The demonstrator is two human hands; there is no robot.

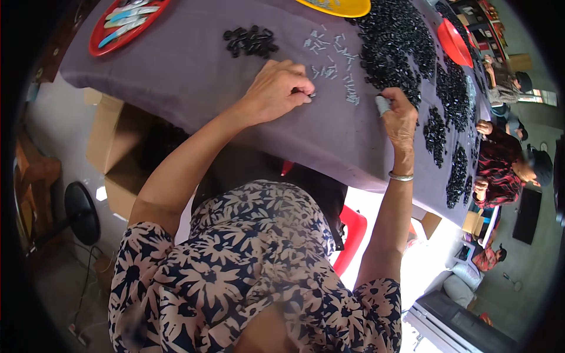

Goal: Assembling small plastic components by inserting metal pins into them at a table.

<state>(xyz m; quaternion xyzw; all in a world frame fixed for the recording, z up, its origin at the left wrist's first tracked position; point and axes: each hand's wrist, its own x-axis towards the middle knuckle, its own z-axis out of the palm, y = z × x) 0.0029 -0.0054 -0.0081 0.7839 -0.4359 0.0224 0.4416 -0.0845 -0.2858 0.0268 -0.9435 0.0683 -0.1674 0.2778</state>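
Note:
My left hand [279,88] is over the cloth with its fingers curled in a pinch around a small black piece [296,91]. A tiny pale tip shows beside the thumb. My right hand [400,115] is at the near edge of a large heap of small black pieces [391,44], fingers pinched together. A light grey wrap [383,105] covers one of its digits, and a dark bit shows at the fingertips, too small to tell. Between and beyond the hands lie several loose slim clear pins [329,72]. A small pile of black tubular pieces [250,41] sits beyond my left hand.
A red tray [94,48] of blue and white tools stands far left. A yellow dish [341,10] and a red bowl [454,44] are farther off. More black heaps [435,135] stretch right, where other people [500,165] sit. An open cardboard box [112,135] is below the left table edge.

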